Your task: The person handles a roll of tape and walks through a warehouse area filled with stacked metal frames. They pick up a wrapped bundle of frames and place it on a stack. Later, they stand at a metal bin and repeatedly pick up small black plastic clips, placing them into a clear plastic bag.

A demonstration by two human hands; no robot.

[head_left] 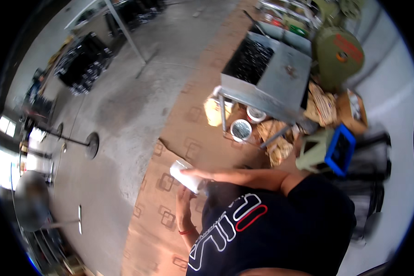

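Dark shirt [280,225]; both hands [185,195] grip white cylindrical cup [185,175].

There is just one view. It comes from a camera on the person's head and looks almost straight down, tipped a little forward. The person's dark shirt [280,225] fills the lower right, very close. The grey floor [124,106] lies far below (lines bend near the round rim). A metal table [280,78] sits farther off, upper right.
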